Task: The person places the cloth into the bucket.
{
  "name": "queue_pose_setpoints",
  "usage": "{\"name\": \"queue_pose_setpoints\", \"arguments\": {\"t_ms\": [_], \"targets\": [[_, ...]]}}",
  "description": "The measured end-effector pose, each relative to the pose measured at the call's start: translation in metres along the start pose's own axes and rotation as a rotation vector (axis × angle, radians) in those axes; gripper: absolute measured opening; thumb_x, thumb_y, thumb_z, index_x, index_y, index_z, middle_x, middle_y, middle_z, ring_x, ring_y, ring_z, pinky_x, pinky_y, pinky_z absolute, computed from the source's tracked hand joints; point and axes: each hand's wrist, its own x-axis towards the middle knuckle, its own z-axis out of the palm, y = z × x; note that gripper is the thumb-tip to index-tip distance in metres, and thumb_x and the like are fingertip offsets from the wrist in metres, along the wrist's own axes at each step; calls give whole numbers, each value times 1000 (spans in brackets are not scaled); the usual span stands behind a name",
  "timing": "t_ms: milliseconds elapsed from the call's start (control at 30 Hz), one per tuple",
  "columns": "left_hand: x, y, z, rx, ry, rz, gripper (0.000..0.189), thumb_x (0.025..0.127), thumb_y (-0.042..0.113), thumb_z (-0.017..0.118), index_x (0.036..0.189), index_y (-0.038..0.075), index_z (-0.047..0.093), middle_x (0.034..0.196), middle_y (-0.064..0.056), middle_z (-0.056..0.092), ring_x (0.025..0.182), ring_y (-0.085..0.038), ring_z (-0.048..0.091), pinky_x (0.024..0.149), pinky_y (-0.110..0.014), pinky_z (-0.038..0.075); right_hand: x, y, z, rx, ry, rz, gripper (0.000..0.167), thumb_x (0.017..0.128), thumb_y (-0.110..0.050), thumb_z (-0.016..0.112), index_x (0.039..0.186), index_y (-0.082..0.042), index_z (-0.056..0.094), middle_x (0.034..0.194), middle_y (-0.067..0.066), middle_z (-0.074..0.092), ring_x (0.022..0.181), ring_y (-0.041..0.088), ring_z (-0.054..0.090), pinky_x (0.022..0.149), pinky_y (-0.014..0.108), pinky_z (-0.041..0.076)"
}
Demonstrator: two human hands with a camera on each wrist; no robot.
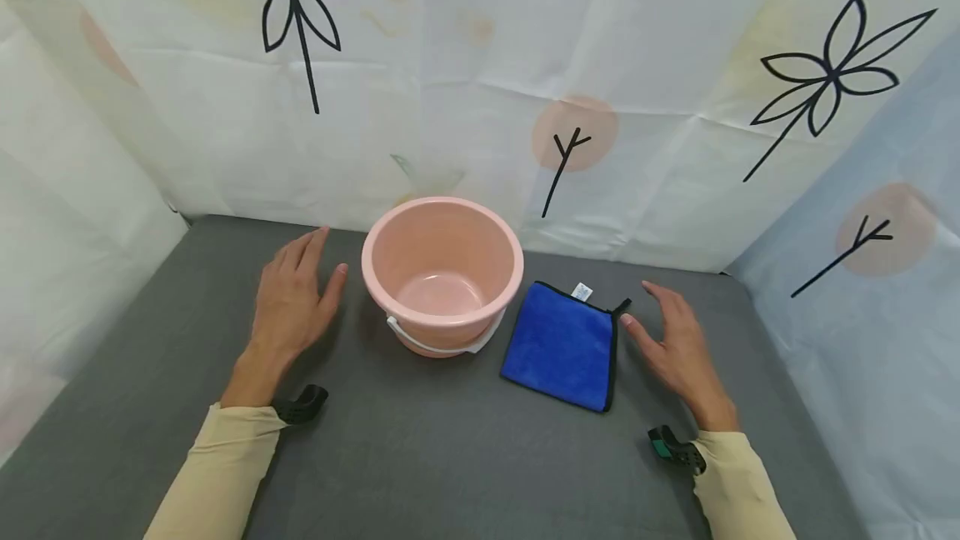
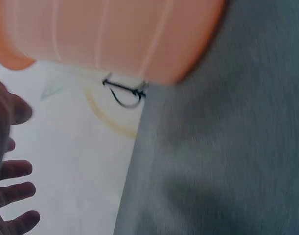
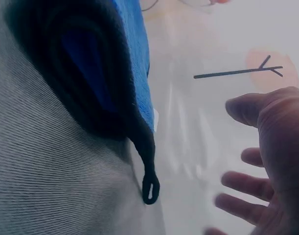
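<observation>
L hand (image 1: pixel 291 298) open, thumb spread wide, holds nothing; just left of bucket (image 1: pixel 442 261), gap btwn. R hand (image 1: pixel 678 348) open too, fingers a bit bent, thumb out, grips nothing; nr loop (image 1: pixel 622 305) on cloth (image 1: pixel 562 346), not touching. Bucket upright on table (image 1: pixel 450 465), mouth up. Handle (image 1: pixel 478 345) hangs on near side, prob. b/c no one lifts it. Cloth just right of bucket, seems folded, so prob. lies small & neat. Loop pokes out at far right corner, prob. for hanging.
</observation>
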Motion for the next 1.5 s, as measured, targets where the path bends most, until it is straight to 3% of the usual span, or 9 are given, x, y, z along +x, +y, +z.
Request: {"name": "queue_pose_setpoints", "arguments": {"t_ms": [200, 333, 467, 567, 733, 833, 1133, 1300, 1500], "targets": [[0, 18, 0, -464, -5, -151, 51, 105, 19, 55, 153, 5, 44, 144, -21, 52, 134, -39, 47, 105, -60, 39, -4, -4, 3, 84, -165, 122, 66, 99, -31, 68, 151, -1, 41, 150, 27, 40, 125, 52, 49, 96, 67, 44], [4, 31, 2, -729, -14, -198, 50, 106, 13, 50, 154, 3, 41, 147, -21, 50, 137, -34, 45, 111, -40, 38, -3, -2, 8, 115, -262, 180, 78, 96, -37, 72, 154, -1, 36, 155, 27, 33, 129, 51, 46, 99, 67, 43], [8, 44, 7, -908, -50, -206, 56, 103, 5, 51, 155, -2, 35, 150, -24, 45, 139, -35, 41, 105, -18, 39, -1, 2, 14, 136, -335, 225, 87, 94, -43, 72, 157, -1, 30, 159, 29, 27, 136, 51, 38, 105, 66, 39], [9, 52, 14, -996, -77, -194, 62, 100, 1, 55, 157, -4, 30, 153, -24, 40, 140, -36, 40, 101, -16, 44, 1, 4, 18, 137, -372, 231, 89, 94, -45, 72, 158, 0, 28, 159, 30, 26, 140, 52, 33, 109, 68, 33], [6, 56, 21, -1026, -81, -176, 68, 98, 0, 59, 159, -1, 27, 159, -18, 33, 144, -32, 37, 106, -20, 41, 0, 6, 27, 98, -389, 173, 86, 92, -44, 74, 154, 2, 36, 156, 30, 32, 143, 51, 25, 111, 71, 23], [5, 56, 21, -1016, -78, -179, 69, 98, 1, 59, 159, 0, 26, 161, -17, 32, 145, -30, 36, 107, -20, 39, -2, 6, 31, 86, -377, 138, 82, 90, -41, 76, 152, 1, 41, 153, 29, 36, 141, 50, 25, 109, 72, 22], [5, 56, 21, -1017, -98, -198, 71, 99, 3, 60, 160, 2, 24, 163, -14, 28, 147, -27, 34, 106, -19, 40, -4, -2, 38, 123, -306, 67, 60, 89, -26, 80, 136, 5, 60, 124, 23, 58, 121, 44, 46, 99, 65, 37], [5, 57, 21, -1016, -98, -201, 70, 100, 4, 59, 160, 2, 24, 163, -13, 28, 147, -27, 34, 106, -21, 40, -4, -9, 37, 158, -282, 92, 42, 88, -19, 81, 120, 6, 69, 115, 22, 68, 112, 43, 60, 98, 61, 44], [5, 58, 22, -1023, -93, -201, 70, 100, 4, 58, 161, 2, 22, 163, -14, 28, 146, -28, 35, 104, -20, 42, -2, -15, 34, 156, -280, 119, 38, 89, -18, 80, 116, 7, 71, 113, 23, 71, 109, 42, 65, 95, 59, 48]]}}
